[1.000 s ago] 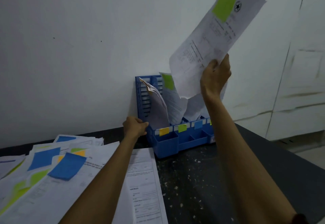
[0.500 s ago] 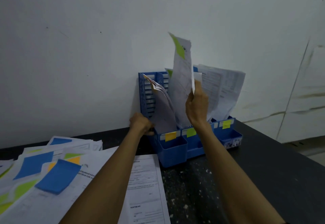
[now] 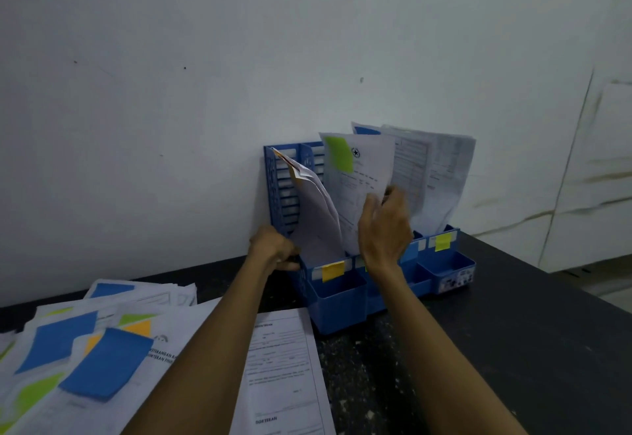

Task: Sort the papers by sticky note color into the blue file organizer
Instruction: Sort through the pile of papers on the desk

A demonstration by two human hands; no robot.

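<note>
The blue file organizer (image 3: 337, 304) stands against the wall on the dark table. A paper with a green sticky note (image 3: 355, 174) stands in its second slot, above the green label. My right hand (image 3: 384, 229) is at that paper's lower right edge, fingers around it. Papers with an orange note (image 3: 314, 209) lean in the left slot above the orange label (image 3: 332, 271). My left hand (image 3: 273, 250) grips the organizer's left side wall. More papers (image 3: 434, 174) stand in the right slots, above a yellow label (image 3: 443, 241).
A loose pile of papers (image 3: 78, 359) with blue, green and orange sticky notes covers the table at left. One printed sheet (image 3: 287, 376) lies between my forearms. The white wall rises right behind the organizer. Dark speckled table (image 3: 513, 332) stretches to the right.
My right hand has brought the green-note paper down from high in the air into the organizer's second slot. My left hand has stayed on the organizer's left side.
</note>
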